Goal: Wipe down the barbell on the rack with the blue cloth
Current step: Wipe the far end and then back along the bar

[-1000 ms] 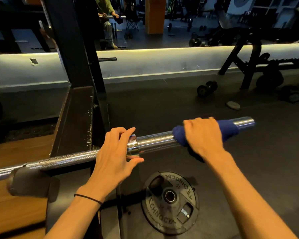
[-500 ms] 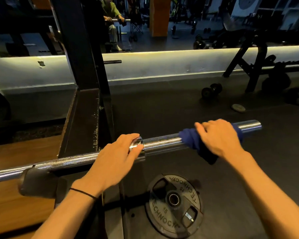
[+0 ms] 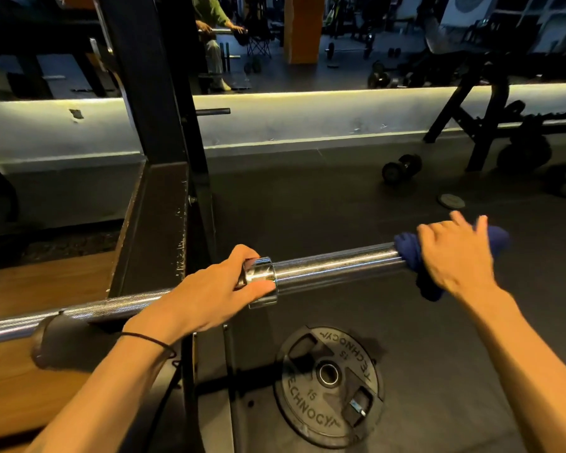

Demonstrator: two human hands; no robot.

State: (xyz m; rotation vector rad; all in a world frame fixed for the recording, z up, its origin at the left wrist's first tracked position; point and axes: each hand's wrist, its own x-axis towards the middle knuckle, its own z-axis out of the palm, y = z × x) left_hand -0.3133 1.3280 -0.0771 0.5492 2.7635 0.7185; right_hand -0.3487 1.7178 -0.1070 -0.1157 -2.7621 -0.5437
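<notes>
While the big black rack stands tall on the left, the dark gym floor spreads out under everything. Behind it runs a long mirror with a glowing strip of light along its bottom edge.

Next comes the barbell. It is long and shiny and lies across the rack, slanting up from the left side to the right. Its thin rough part sits in a dark hook on the rack. Its thick smooth part sticks out past the rack, over the floor.

On the floor below the bar lies a round black weight plate, flat on its side, with the number 15 on it. Farther back, a small dumbbell rests on the floor near a black bench frame.

The left hand holds the bar at its fat shiny ring, with the fingers and thumb curled onto it. A thin black band goes around that wrist.

The right hand is at the far right end of the bar. It presses the blue cloth onto the bar, and the cloth is wrapped around the bar's tip. Two fingers lift up a little, and the rest fold down over the cloth. Some cloth hangs down below the hand.
</notes>
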